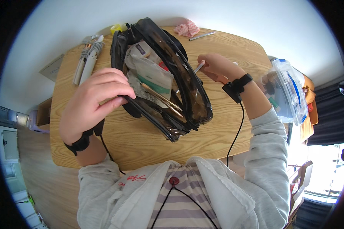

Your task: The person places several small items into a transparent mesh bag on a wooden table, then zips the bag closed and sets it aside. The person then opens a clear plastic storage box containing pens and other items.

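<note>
My left hand (97, 96) pinches the zipped near-left rim of a see-through cosmetic bag (195, 100) with black trim, whose mouth gapes wide. Inside it lie a white-and-green pouch (154, 74), several slim gold-coloured sticks like makeup brushes (163, 98), a round pale case (140, 50) and a small red item (163, 66). To the right of the bag, my right hand (218, 65) has a slim clear-ended stick (200, 66) at its fingertips, low over the table. A brownish-orange flat item (222, 79) shows beneath that hand, partly hidden by it.
The wooden table (132, 151) also bears hair-styling irons with wrapped cords (89, 60), yellow tape rolls (116, 28), a crumpled pink-and-white cloth (187, 28) and a pen-like stick (202, 36). A clear, blue-clipped storage box (286, 91) stands at the right edge. Black cables hang from both wrist straps.
</note>
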The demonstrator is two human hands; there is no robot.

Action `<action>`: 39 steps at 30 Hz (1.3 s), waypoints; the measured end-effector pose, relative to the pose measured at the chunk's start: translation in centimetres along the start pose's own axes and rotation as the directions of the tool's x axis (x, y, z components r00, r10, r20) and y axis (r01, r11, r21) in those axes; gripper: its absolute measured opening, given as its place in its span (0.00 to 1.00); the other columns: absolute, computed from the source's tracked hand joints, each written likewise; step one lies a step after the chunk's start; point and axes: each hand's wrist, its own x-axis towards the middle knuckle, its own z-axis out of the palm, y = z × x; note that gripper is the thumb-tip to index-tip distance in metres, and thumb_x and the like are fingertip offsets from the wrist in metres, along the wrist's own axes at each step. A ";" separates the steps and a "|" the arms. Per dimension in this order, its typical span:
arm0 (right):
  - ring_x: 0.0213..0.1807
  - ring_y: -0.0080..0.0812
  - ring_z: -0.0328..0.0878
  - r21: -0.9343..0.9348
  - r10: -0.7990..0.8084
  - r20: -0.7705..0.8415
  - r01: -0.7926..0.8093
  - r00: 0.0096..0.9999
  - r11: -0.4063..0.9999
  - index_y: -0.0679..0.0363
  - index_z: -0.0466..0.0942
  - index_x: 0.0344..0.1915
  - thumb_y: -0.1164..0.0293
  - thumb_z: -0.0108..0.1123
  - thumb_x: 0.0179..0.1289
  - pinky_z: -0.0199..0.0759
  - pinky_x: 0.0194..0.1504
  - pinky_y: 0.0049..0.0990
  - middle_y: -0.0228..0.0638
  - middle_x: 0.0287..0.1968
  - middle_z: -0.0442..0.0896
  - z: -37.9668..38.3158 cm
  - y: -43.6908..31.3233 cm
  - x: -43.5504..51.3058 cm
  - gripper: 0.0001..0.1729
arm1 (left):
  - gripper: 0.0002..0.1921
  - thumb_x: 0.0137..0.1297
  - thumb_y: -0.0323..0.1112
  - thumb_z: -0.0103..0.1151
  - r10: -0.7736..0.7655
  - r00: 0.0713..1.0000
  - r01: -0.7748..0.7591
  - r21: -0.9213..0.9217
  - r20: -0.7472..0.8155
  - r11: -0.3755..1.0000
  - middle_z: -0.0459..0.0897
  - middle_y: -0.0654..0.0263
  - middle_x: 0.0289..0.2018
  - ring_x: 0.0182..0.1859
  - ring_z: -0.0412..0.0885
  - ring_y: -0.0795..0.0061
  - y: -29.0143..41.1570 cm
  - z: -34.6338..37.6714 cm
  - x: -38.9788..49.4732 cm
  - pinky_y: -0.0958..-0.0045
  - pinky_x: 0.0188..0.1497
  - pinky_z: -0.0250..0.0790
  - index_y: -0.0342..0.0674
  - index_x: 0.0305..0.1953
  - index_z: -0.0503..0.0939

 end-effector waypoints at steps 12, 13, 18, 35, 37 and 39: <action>0.44 0.55 0.81 -0.223 -0.128 -0.103 0.102 0.986 0.969 0.61 0.80 0.41 0.79 0.59 0.60 0.74 0.45 0.45 0.49 0.39 0.85 0.5 -0.3 0.4 0.09 | 0.11 0.55 0.19 0.62 0.035 0.999 -0.035 -0.025 -0.007 0.999 0.82 0.61 0.38 0.48 0.78 0.57 -0.2 0.1 0.2 0.61 0.53 0.71 0.36 0.40 0.82; 0.44 0.54 0.81 -0.230 -0.142 -0.109 0.114 0.984 0.966 0.62 0.80 0.41 0.79 0.59 0.60 0.74 0.45 0.45 0.48 0.38 0.85 0.6 -0.3 0.5 0.09 | 0.11 0.55 0.19 0.63 0.036 0.999 -0.037 -0.026 -0.008 0.999 0.82 0.61 0.38 0.48 0.78 0.57 -0.2 0.1 0.2 0.61 0.53 0.71 0.36 0.41 0.82; 0.43 0.52 0.81 -0.238 -0.150 -0.102 0.122 0.983 0.964 0.63 0.80 0.39 0.79 0.59 0.61 0.74 0.44 0.43 0.47 0.38 0.85 0.6 -0.5 0.4 0.07 | 0.11 0.55 0.20 0.63 0.036 0.999 -0.036 -0.017 -0.004 0.999 0.82 0.61 0.38 0.48 0.78 0.57 -0.2 0.1 0.1 0.61 0.53 0.71 0.35 0.41 0.82; 0.45 0.50 0.79 -0.193 -0.178 -0.009 0.173 0.984 0.966 0.62 0.79 0.34 0.81 0.60 0.59 0.73 0.45 0.41 0.43 0.40 0.80 0.0 0.8 0.7 0.04 | 0.10 0.56 0.20 0.63 0.027 1.000 -0.027 -0.018 -0.004 0.999 0.82 0.60 0.38 0.47 0.78 0.57 -0.2 0.0 0.3 0.60 0.53 0.71 0.35 0.40 0.82; 0.46 0.48 0.79 -0.221 -0.186 0.004 0.182 0.983 0.958 0.61 0.79 0.34 0.80 0.63 0.60 0.73 0.46 0.40 0.41 0.41 0.79 -0.8 1.3 0.7 0.03 | 0.10 0.56 0.20 0.63 0.030 1.000 -0.030 -0.025 -0.008 0.999 0.82 0.60 0.37 0.47 0.78 0.57 -0.2 0.1 0.3 0.60 0.53 0.71 0.35 0.40 0.82; 0.45 0.46 0.79 -0.248 -0.198 0.011 0.195 0.980 0.949 0.61 0.79 0.34 0.78 0.65 0.61 0.74 0.47 0.38 0.39 0.40 0.79 -2.1 1.5 0.2 0.03 | 0.10 0.56 0.20 0.63 0.037 0.999 -0.037 -0.030 -0.013 0.999 0.82 0.60 0.37 0.46 0.78 0.57 -0.2 0.1 0.3 0.60 0.53 0.71 0.35 0.40 0.82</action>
